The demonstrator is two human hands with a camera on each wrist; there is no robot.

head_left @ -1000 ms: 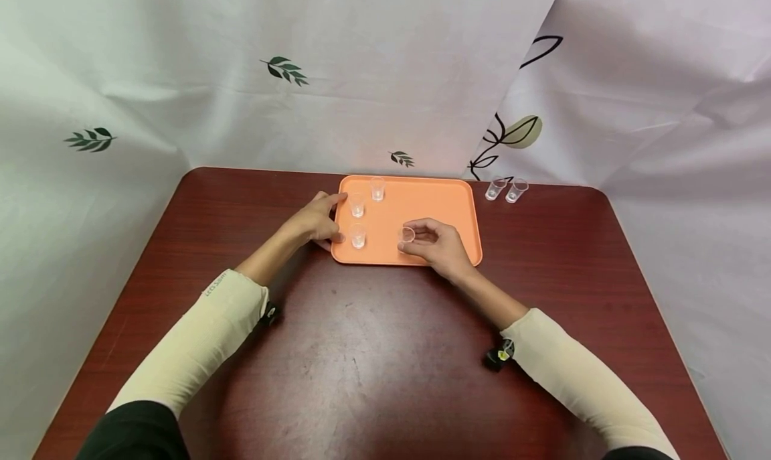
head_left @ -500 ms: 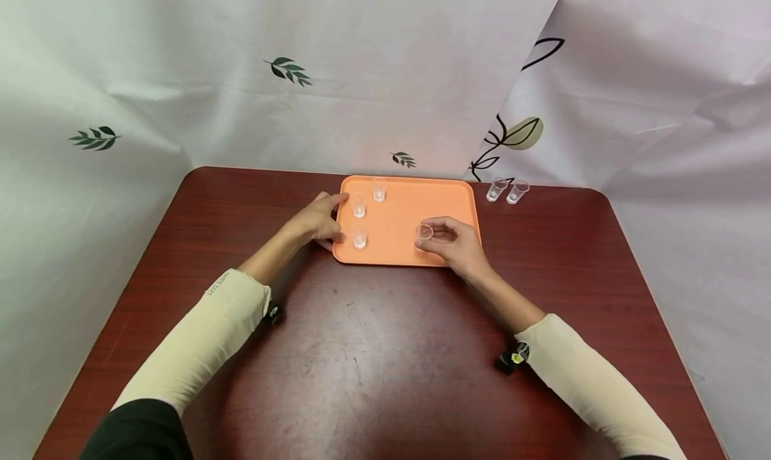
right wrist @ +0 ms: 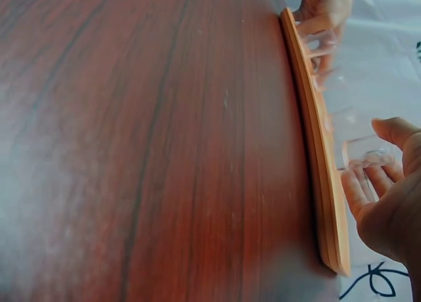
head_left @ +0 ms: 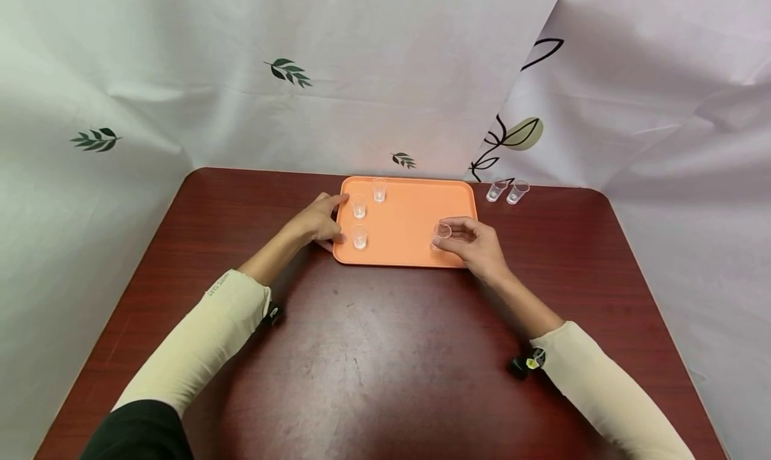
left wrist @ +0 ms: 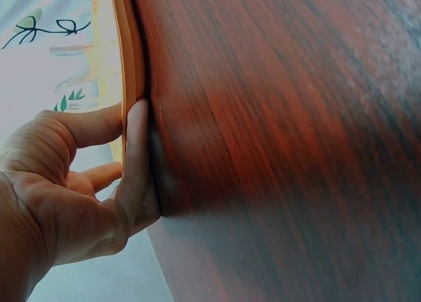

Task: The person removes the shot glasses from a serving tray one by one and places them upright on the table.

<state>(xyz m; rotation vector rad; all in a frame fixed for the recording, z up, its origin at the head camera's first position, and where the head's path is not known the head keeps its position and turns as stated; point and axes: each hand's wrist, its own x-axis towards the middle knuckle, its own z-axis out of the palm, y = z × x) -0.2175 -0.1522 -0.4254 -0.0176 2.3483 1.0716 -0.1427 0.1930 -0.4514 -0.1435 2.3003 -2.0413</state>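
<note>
An orange tray [head_left: 406,212] lies near the back edge of the table. My left hand [head_left: 316,220] grips its left end; in the left wrist view the thumb and fingers pinch the tray's rim [left wrist: 131,52]. Over the tray's right part, my right hand [head_left: 480,247] holds a small clear plastic cup [head_left: 442,232] between thumb and fingers. That cup [right wrist: 367,151] stands upright at the tray's surface in the right wrist view; whether its base touches is hard to tell. Three similar clear cups stand on the left side: a front one [head_left: 359,238], a middle one [head_left: 359,207] and a back one [head_left: 379,191].
Two more clear cups, one left [head_left: 496,189] and one right [head_left: 517,192], are on the dark red table [head_left: 361,353] past the tray's back right corner. A white leaf-printed curtain [head_left: 361,78] hangs directly behind the table.
My right hand has moved steadily right across the tray with the clear cup in its grasp. The left hand keeps its grip on the tray, and the other cups stay put.
</note>
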